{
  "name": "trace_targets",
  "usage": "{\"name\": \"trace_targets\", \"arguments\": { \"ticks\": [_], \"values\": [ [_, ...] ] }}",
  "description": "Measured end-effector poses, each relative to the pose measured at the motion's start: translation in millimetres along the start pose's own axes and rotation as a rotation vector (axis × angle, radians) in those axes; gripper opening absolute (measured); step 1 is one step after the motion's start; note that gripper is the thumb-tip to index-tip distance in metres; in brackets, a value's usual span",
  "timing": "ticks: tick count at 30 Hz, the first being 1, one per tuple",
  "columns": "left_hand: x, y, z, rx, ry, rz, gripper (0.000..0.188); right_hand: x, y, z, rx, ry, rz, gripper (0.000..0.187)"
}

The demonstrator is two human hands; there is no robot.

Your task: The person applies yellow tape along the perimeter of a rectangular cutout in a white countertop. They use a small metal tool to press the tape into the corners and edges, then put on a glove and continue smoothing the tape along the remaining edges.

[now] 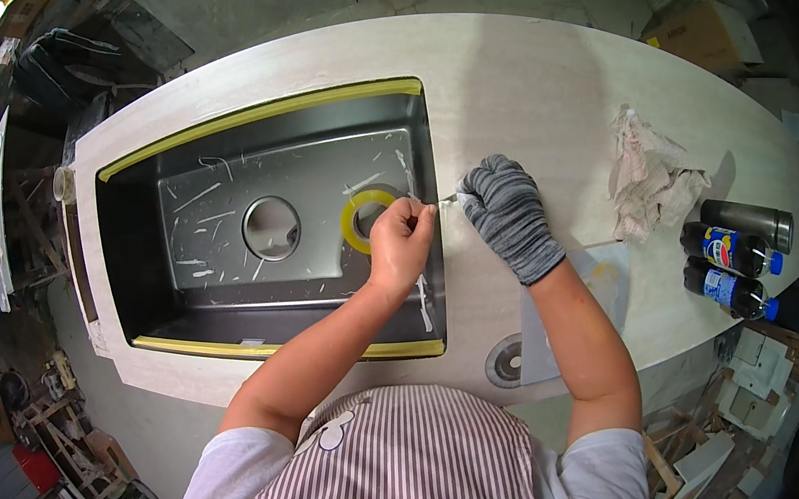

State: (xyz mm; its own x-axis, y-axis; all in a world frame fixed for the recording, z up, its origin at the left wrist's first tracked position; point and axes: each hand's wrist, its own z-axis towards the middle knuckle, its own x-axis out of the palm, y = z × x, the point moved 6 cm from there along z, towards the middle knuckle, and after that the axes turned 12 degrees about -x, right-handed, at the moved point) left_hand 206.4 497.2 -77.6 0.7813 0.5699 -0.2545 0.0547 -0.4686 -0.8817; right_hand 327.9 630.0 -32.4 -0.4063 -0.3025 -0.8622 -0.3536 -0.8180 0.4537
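Observation:
A dark grey sink [325,164] is set in a pale countertop [543,77]. Over the sink's right edge, my bare left hand [401,240] is closed in a pinch; whatever its fingertips hold is too small to make out. My right hand [510,214], in a grey knitted glove, is closed just right of that edge. A thin, light tip pokes out of its fist toward the left hand; the rest is hidden. Yellow tape [266,111] lines the sink's far and near edges. Beside the left wrist, a roll of yellow tape [348,230] lies in the sink, among whitish scraps.
A crumpled cloth [646,176] lies on the right of the countertop. Beyond it are a dark flask [748,225] and two dark drink bottles [727,250] with blue caps. A grey disc [506,361] and a translucent sheet [550,330] lie near my right forearm.

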Motion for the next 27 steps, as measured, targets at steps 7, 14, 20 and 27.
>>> {"name": "trace_targets", "arguments": {
  "ticks": [7,14,20,27],
  "values": [
    [2.5,5.1,-10.3,-0.037,0.035,0.013,0.022,-4.2,5.4,-10.7,-0.006,0.037,0.0,0.009],
    [2.8,6.1,-18.3,-0.041,0.057,0.022,0.021,-8.2,10.2,-17.5,-0.007,0.035,0.031,0.01],
    [-1.2,-0.4,-6.2,0.027,0.046,0.036,0.02,-6.3,13.1,-16.7,0.017,-0.045,0.012,0.01],
    [-5.3,-6.7,-4.9,0.086,0.078,0.089,0.021,0.6,9.5,-19.2,0.007,-0.006,0.015,0.01]
  ]
}}
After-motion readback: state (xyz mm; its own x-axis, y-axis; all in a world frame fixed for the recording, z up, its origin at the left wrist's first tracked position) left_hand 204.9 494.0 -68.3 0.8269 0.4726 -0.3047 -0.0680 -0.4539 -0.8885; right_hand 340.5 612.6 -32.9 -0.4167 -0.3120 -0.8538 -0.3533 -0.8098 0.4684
